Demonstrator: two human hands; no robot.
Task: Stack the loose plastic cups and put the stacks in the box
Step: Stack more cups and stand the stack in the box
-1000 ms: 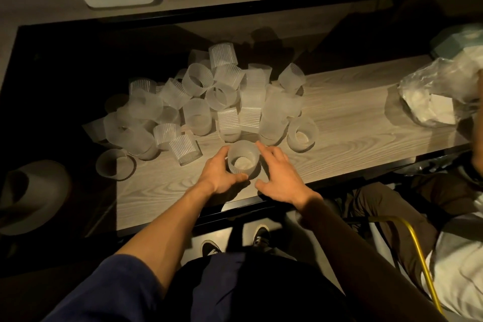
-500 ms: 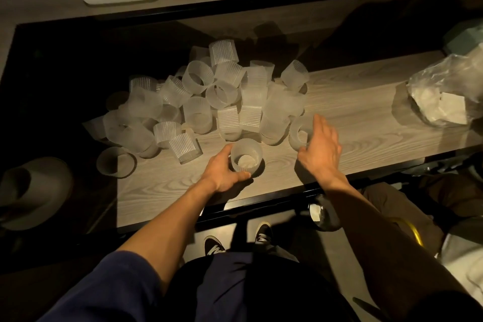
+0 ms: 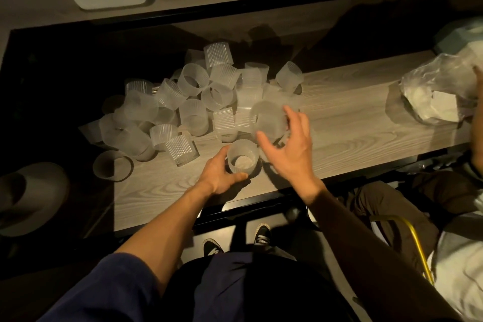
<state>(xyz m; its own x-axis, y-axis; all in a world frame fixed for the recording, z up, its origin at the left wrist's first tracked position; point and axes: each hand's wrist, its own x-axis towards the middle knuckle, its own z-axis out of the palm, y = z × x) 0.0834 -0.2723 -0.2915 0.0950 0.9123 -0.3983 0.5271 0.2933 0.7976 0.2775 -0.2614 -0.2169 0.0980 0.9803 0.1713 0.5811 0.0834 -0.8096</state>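
1. Across wooden table, lying heaped as loose cups.
2. Curling left hand round upright cup near front edge.
3. Holding second cup just beyond it in right hand, thumb and fingers spread round it.

Your left hand and right hand are bare. Your left sleeve is dark navy blue, of soft plain cloth, and it ends near the elbow, so the forearm is uncovered. Your right sleeve looks very dark, almost black, and reaches the wrist; the dim light hides its weave. Across your lap you wear a dark navy garment with a blacker fold over it. On your feet are black sneakers with white showing at the laces.
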